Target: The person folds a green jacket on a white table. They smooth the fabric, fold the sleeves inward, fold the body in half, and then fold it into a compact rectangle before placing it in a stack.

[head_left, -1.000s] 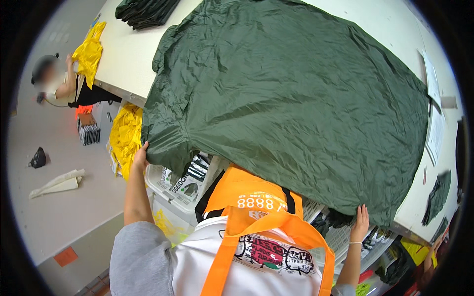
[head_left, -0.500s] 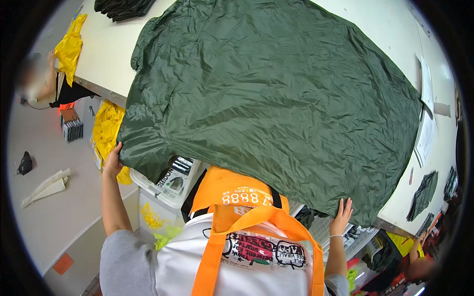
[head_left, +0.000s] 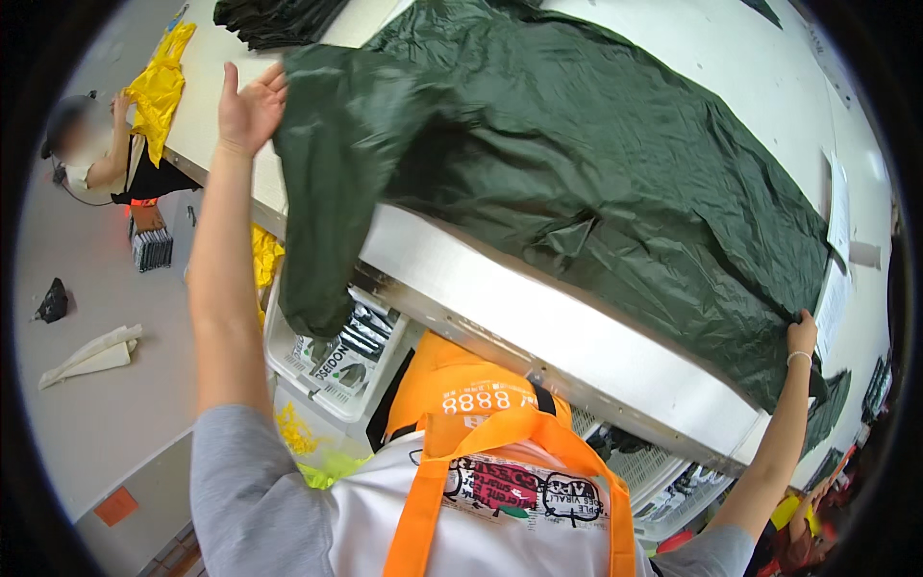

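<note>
The green cloth (head_left: 586, 168) lies on the table (head_left: 769, 87) at one o'clock, left hand (head_left: 252, 113) spread wide by its edge at ten, right hand (head_left: 801, 334) gripping it at three, where slow, gentle pulling should smooth wrinkles.

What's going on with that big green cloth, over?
Left hand open beside dark green garment. Right hand gripping its right side. Garment rumpled across white table, part overhanging. Dark stack beyond left hand.
</note>
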`<state>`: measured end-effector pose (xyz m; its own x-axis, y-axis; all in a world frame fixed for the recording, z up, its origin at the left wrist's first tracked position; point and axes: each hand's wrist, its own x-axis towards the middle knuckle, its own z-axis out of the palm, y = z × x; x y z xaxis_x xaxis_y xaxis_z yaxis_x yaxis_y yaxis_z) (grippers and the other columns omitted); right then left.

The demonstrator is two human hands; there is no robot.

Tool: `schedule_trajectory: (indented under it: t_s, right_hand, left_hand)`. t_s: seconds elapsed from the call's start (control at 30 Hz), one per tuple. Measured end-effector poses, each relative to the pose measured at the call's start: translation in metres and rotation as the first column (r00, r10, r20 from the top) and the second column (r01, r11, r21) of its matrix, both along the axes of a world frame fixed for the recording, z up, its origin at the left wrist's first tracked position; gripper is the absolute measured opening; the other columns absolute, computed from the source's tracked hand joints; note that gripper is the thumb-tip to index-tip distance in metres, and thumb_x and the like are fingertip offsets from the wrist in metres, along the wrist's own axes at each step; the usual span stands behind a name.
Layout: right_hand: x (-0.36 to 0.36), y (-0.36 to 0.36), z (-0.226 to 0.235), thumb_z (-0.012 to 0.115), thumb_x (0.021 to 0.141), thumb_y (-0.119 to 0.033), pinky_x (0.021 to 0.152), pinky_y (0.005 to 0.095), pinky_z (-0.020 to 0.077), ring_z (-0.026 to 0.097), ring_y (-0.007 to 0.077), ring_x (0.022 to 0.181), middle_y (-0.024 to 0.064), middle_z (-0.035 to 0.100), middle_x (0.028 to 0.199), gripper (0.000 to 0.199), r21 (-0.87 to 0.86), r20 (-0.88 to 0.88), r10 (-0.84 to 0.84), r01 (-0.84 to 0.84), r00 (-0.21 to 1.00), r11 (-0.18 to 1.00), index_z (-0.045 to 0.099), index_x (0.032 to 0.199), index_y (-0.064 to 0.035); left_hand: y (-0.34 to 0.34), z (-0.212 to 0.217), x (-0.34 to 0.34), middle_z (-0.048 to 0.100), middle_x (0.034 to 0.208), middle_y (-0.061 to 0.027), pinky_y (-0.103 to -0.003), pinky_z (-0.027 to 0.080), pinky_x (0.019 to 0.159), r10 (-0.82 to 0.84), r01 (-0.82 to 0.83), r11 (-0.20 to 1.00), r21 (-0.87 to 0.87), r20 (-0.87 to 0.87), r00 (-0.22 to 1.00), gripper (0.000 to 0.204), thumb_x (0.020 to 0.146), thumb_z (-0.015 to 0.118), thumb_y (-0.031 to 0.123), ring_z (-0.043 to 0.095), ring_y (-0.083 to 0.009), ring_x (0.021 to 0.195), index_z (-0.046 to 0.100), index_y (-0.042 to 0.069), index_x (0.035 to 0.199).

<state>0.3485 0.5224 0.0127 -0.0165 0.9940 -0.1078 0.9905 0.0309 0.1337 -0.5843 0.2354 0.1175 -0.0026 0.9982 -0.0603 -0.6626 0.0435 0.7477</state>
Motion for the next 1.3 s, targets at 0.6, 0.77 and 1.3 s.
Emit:
schedule_trajectory:
  t_s: [0.6,0.77,1.3]
  right_hand:
    - [-0.318,-0.152,-0.027,0.067,0.081,-0.012,0.081,0.0405,0.0459,0.057,0.0322,0.096,0.0167,0.059,0.104,0.022,0.183,-0.564,0.480,-0.466,0.671,0.866,0.059,0.099,-0.0024]
    - [-0.444,-0.250,-0.010,0.065,0.081,-0.044,0.053,0.0406,0.0487,0.061,0.0317,0.053,0.0133,0.060,0.056,0.043,-0.301,-0.780,0.035,-0.425,0.625,0.854,0.064,0.062,-0.0046]
    - [-0.471,-0.265,-0.038,0.057,0.085,-0.016,0.054,0.0379,0.0495,0.063,0.0288,0.058,0.0155,0.060,0.062,0.020,-0.066,-0.902,-0.101,0.096,0.420,0.993,0.059,0.075,0.0011]
  left_hand:
    - [-0.070,-0.169,0.025,0.054,0.075,-0.0163,-0.037,0.041,0.065,-0.257,-0.612,0.791,-0.011,-0.913,-0.316,0.037,0.085,0.065,0.032,0.051,-0.0289,0.073,0.056,0.000,0.101]
    - [-0.064,-0.185,0.022,0.058,0.086,-0.0232,-0.042,0.044,0.075,-0.258,-0.618,0.785,0.033,-0.890,-0.375,0.039,0.087,0.062,0.034,0.055,-0.0375,0.084,0.056,0.000,0.106]
    - [-0.067,-0.204,0.001,0.059,0.091,-0.0282,-0.046,0.045,0.078,-0.243,-0.573,0.819,0.010,-0.899,-0.364,0.047,0.088,0.057,0.040,0.055,-0.0437,0.090,0.054,0.000,0.113]
